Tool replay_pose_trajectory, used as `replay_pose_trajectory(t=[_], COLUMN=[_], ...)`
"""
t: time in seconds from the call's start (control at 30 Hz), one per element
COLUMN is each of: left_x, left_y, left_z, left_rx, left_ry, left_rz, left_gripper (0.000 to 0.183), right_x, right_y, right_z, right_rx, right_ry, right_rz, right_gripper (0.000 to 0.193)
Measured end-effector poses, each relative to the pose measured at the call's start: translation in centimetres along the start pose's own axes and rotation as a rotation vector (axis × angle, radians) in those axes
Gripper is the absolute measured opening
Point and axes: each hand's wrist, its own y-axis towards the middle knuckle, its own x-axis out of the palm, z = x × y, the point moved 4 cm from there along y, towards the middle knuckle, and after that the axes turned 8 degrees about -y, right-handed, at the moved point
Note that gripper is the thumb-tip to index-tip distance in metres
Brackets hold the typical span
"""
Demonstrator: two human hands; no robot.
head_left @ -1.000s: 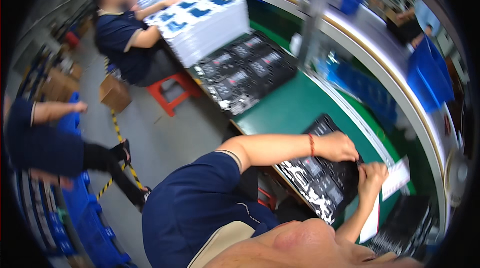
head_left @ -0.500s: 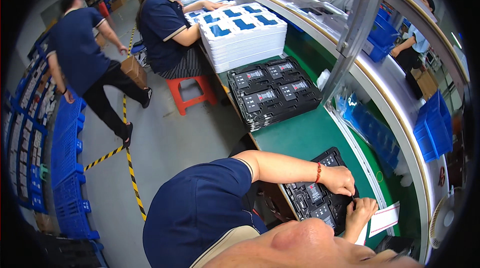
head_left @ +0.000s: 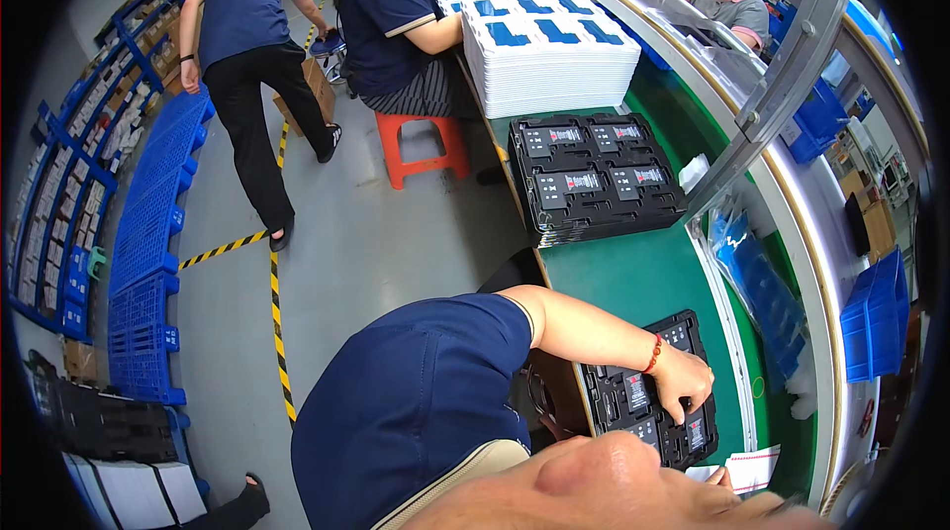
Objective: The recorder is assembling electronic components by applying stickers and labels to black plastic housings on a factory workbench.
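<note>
My left hand (head_left: pixel 683 383), a red bead bracelet on its wrist, reaches down over a black moulded tray (head_left: pixel 606 409) on the green bench. Its fingers are curled together against the tray; what lies between them is hidden. Flat black battery packs (head_left: pixel 638 391) with white and red print sit in the tray's recesses. At the lower edge, only some fingertips of my right hand (head_left: pixel 727 480) show, beside a white sheet with red-dotted borders (head_left: pixel 752 469). Whether those fingers grip the sheet cannot be made out.
Farther along the green bench (head_left: pixel 604 278) stand a stack of loaded black trays (head_left: pixel 599 179) and a tall white tray stack (head_left: pixel 554 75). A metal post (head_left: pixel 782 85) and plastic-wrapped blue material (head_left: pixel 757 283) line the right. A seated co-worker (head_left: pixel 401 25) works beyond; another walks at left.
My left hand has shifted over the battery packs, apart from my right hand. The right hand has dropped back toward the sheet, mostly out of sight. The view has shifted too.
</note>
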Motion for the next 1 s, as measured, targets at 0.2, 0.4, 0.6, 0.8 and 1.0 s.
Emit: replay_pose_trajectory(t=[0.2, 0.4, 0.6, 0.8, 1.0], left_x=[-0.6, -0.8, 1.7, 2.8, 3.3], left_y=[-0.6, -0.4, -2.0, -3.1, -1.7], left_z=[0.1, 1.3, 7.6, 8.3, 8.5], left_rx=[-0.025, 0.026, 0.056, 0.053, 0.08], left_ry=[0.017, 0.053, 0.208, 0.106, 0.081], left_rz=[0.015, 0.002, -0.328, -0.273, -0.311], left_gripper=[0.031, 0.032, 0.025, 0.025, 0.02], right_x=[2.2, -1.3, -4.1, -6.0, -9.1], right_y=[-0.7, -1.5, -4.3, -5.9, -8.9], right_z=[1.7, -0.2, 0.7, 1.8, 4.7], right_rx=[-0.704, 0.065, 0.131, 0.183, 0.407], right_ry=[0.475, -0.077, -0.229, -0.233, -0.135], right_rz=[0.546, 0.079, 0.146, 0.096, 0.035], right_gripper=[0.022, 0.026, 0.028, 0.027, 0.017])
